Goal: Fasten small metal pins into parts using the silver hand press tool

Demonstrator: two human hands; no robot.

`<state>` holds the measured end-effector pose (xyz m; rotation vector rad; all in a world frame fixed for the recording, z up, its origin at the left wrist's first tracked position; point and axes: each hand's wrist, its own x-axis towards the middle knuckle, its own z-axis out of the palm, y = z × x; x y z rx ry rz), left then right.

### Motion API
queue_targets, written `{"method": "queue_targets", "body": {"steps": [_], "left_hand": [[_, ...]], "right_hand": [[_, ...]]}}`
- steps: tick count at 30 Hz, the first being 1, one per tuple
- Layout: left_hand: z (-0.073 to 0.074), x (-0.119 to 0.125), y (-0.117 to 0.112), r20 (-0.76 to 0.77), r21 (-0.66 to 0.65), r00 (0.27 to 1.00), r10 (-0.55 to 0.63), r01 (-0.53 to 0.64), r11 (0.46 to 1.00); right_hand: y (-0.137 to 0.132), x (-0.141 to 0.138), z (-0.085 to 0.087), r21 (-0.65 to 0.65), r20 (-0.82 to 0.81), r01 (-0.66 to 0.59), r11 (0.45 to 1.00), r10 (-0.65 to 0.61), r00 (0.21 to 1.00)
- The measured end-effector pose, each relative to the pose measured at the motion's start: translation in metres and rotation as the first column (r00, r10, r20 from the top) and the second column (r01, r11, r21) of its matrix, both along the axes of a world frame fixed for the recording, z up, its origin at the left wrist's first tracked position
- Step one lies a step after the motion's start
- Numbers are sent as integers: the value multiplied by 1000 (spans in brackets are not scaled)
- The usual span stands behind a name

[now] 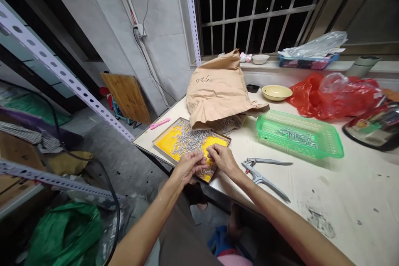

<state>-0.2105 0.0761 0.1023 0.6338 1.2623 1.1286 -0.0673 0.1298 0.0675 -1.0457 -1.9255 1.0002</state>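
My left hand (pixel 190 165) is closed in a pinch over the front of a shallow tray (pixel 165 156) with a yellow bottom. Close beside it, my right hand (pixel 222 158) has thumb and curled fingers pressed together. Whatever lies between the fingertips is too small to make out. A heap of small, shiny metal pins (pixel 190 139) covers much of the tray, with more near its front corner. Behind the tray stands a large brown paper bag (pixel 218 87), its open mouth towards me and more metal pieces inside.
Grey hand pliers (pixel 258 174) lie right of my right hand. Beyond them sits a green plastic basket (pixel 330 143) with metal pins. A pink-handled tool (pixel 160 123) lies left of the tray. A yellow bowl (pixel 277 92) and red plastic bags (pixel 327 95) are further back.
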Motion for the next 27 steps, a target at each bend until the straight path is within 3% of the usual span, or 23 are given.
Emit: {"method": "queue_targets", "body": {"steps": [3,6,9,12,15,18,22,27], "left_hand": [[4,-5,1,-172,77,976,131,-120,990],[12,-1,-3,-314,149,937,152,-110,983],[19,18,-7,-396,147,917,45,15,989],[17,48,-6,-391,93,915,-105,152,984],[5,78,2,-370,27,902,-221,248,968],[-10,99,15,-388,-39,868,-310,321,946],[-23,112,32,-530,-100,752,-391,402,910],[-28,115,44,-671,-189,564,-480,496,847]], "right_hand": [[9,2,5,28,58,-22,999,21,998],[10,15,19,95,126,-45,994,33,991],[1,49,35,241,211,-41,970,-11,977],[-21,100,42,334,358,-6,942,-121,926],[-46,147,33,245,509,60,968,-181,841],[-63,175,14,161,622,125,979,-199,757],[-72,187,-5,137,710,145,980,-199,675],[-69,191,-9,133,716,111,985,-173,677]]}}
